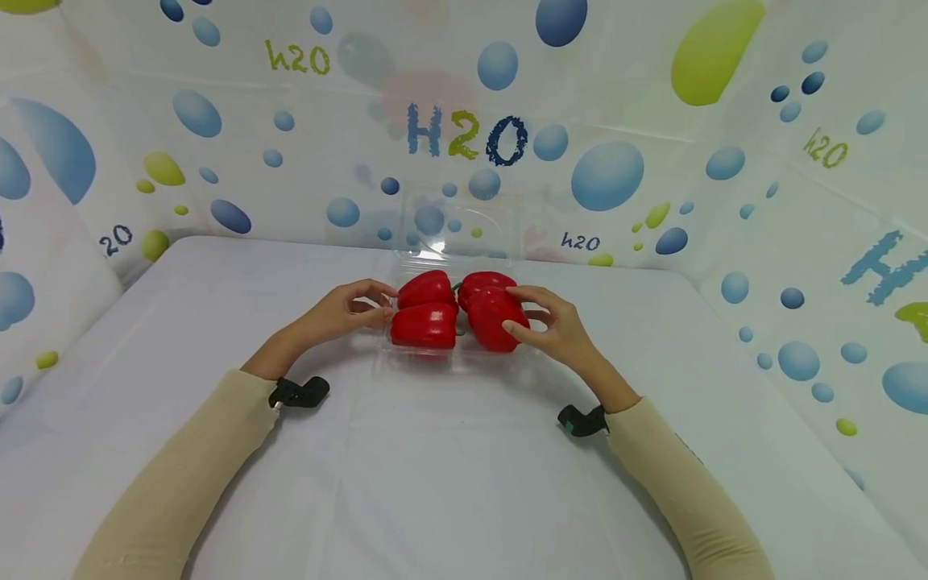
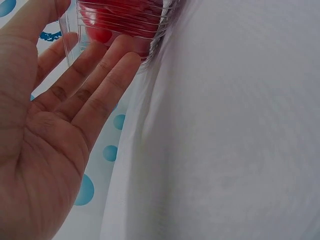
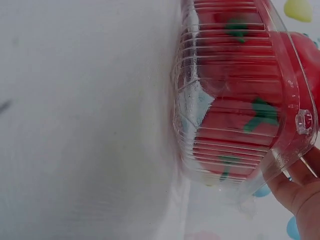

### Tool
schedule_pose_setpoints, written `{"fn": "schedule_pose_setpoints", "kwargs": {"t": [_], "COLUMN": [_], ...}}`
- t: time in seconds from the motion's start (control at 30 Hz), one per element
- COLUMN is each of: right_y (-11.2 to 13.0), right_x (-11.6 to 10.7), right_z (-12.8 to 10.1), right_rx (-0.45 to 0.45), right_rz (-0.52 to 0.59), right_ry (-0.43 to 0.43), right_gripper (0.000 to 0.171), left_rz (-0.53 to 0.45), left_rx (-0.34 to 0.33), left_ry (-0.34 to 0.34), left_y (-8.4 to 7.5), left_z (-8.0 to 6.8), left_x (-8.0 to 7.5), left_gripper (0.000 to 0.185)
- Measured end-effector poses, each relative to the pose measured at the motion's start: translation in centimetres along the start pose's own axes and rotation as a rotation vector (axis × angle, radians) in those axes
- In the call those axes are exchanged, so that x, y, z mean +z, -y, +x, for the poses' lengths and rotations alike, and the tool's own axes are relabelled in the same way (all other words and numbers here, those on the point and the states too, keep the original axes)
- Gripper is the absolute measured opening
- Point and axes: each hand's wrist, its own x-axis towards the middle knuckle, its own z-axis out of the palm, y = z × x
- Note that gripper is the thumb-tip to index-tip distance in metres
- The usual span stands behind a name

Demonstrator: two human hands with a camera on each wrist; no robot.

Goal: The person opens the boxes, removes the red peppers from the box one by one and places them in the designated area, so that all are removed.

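**Both hands at the sides of the pepper box**

From the head view I see my left hand (image 1: pixel 346 311) and right hand (image 1: pixel 553 324) set on either side of a clear plastic box (image 1: pixel 455 354) full of red peppers (image 1: pixel 424 325). The box sits on the white surface (image 1: pixel 449 483), directly between the two hands, its hinged lid (image 1: pixel 458 224) standing open on the side away from me.

The left wrist view shows my left hand with its fingers (image 2: pixel 107 75) straight and spread, tips laid against the ribbed wall of the box (image 2: pixel 125 25); nothing is gripped. My right hand's fingers are bent loosely, resting against the pepper nearest it and the box rim. In the right wrist view only part of that hand (image 3: pixel 300 192) shows, just beside the rim of the box (image 3: pixel 235 110); I cannot tell whether it pinches the rim or merely touches it.

A bubble-patterned backdrop (image 1: pixel 609 173) stands beyond the box.
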Motion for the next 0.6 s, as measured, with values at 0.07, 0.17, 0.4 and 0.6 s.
{"fn": "schedule_pose_setpoints", "kwargs": {"t": [0.07, 0.17, 0.4, 0.6], "right_y": [-0.02, 0.04, 0.16, 0.31], "right_x": [0.03, 0.07, 0.03, -0.12], "right_z": [0.04, 0.09, 0.14, 0.1], "right_rx": [0.001, 0.004, -0.003, -0.032], "right_rz": [0.001, 0.002, 0.0, 0.024], "right_ry": [-0.002, -0.004, -0.026, -0.065], "right_gripper": [0.05, 0.05, 0.05, 0.049], "left_rz": [-0.006, -0.007, -0.006, 0.006], "left_rx": [-0.003, -0.005, 0.006, 0.004], "left_ry": [-0.001, -0.003, -0.005, -0.005], "left_y": [0.09, 0.14, 0.06, -0.01], "left_z": [-0.04, -0.1, -0.08, -0.02], "left_x": [0.0, -0.02, -0.01, 0.04], "left_gripper": [0.042, 0.042, 0.041, 0.041]}}
